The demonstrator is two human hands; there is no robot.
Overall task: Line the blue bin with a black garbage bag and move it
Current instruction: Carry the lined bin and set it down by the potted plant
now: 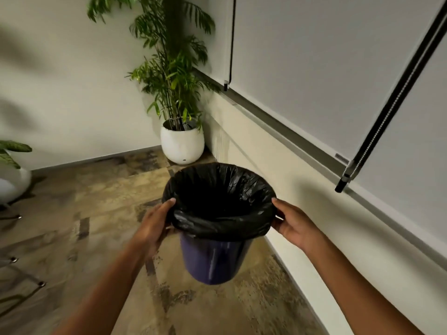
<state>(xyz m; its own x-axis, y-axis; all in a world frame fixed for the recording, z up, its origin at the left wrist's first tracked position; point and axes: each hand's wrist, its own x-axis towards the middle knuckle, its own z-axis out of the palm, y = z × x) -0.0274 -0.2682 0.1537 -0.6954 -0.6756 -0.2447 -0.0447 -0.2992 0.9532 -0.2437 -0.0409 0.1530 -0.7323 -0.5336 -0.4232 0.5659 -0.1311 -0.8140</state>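
Mottled brown-and-tan floor (pixel 101 213) underfoot, pale wall (pixel 60 81) ahead, window blinds (pixel 326 64) along the right with beaded pull cords (pixel 387 112) hanging down. Far corner filled by a tall leafy plant (pixel 169 68) in a round white pot (pixel 182 146); edge of a second white pot (pixel 12 184) with broad leaves at far left. Centre of view taken by the blue bin (pixel 212 262), seemingly lifted clear of the floor, tipped slightly with its base swung toward the camera. Lined with the black garbage bag (pixel 217 213), its edge folded over the whole rim and bunched in wrinkles around the outside, dark blue wall showing below the fold. Held between both hands at opposite sides of the rim. Left hand (pixel 154 228) clasped on the left edge, thumb laid over the folded plastic on top, fingers curled beneath and out of sight. Right hand (pixel 292 226) closed on the right edge, thumb pressed against the bag, fingers tucked under the rim. Both forearms stretched forward from the lower corners, bin squarely between them, near the low ledge (pixel 278 165) under the blinds and this side of the potted plant.
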